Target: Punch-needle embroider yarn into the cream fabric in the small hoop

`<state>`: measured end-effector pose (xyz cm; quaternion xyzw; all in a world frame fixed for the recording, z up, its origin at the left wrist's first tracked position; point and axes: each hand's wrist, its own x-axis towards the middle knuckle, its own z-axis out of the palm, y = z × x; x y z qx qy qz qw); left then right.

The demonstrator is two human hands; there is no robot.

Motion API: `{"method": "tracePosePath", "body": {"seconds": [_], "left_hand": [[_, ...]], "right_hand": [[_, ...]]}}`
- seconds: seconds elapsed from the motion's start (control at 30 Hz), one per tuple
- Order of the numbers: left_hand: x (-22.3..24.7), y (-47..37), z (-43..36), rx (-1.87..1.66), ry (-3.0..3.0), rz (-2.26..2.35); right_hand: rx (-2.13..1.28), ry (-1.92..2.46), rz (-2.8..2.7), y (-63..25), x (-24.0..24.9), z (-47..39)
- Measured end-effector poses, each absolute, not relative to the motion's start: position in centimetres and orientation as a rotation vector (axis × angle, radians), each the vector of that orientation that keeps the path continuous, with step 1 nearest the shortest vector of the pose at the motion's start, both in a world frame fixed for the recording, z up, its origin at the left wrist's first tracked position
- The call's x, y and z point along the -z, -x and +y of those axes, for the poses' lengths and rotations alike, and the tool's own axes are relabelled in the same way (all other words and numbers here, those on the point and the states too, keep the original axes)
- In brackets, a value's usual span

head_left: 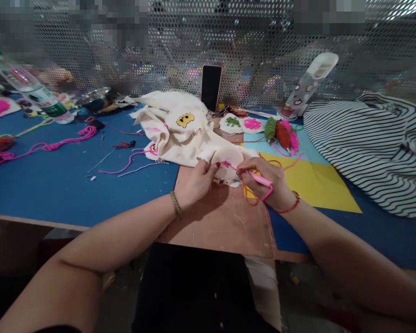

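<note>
My right hand is closed round a pink punch needle, with pink yarn trailing from its back end. Its tip meets a small pink patch on the cream cloth. At the cloth's near edge, my left hand grips the rim of a round hoop with the cloth across it, thumb on top near the pink stitches. Farther up the same cloth is a yellow stitched figure. Orange yarn loops beside my right hand.
Stitched rounds in green and pink lie behind the hoop, beside green, rust and pink yarn bundles. A phone stands against the perforated metal panel. A striped cloth lies right; a water bottle leans left.
</note>
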<state>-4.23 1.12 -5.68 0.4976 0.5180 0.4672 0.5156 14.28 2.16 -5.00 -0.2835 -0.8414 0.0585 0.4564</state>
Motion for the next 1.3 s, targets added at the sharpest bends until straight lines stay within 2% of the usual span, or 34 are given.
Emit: {"method": "tracePosePath", "body": {"seconds": [0.73,1.07,1.3], "left_hand": [[5.6,4.4,1.3,-1.177,-1.13,1.209],[6.3,4.4,1.1,-1.077,-1.259,1.221],[6.0,4.4,1.4,-1.17,-1.138,1.188]], "right_hand": [[-0.164,0.695,-2.013,-15.0,4.7,2.0],[-0.204,0.776,-2.097,-14.2,5.4,2.6],[-0.242,0.814,-1.932,-14.9,4.8,1.9]]}}
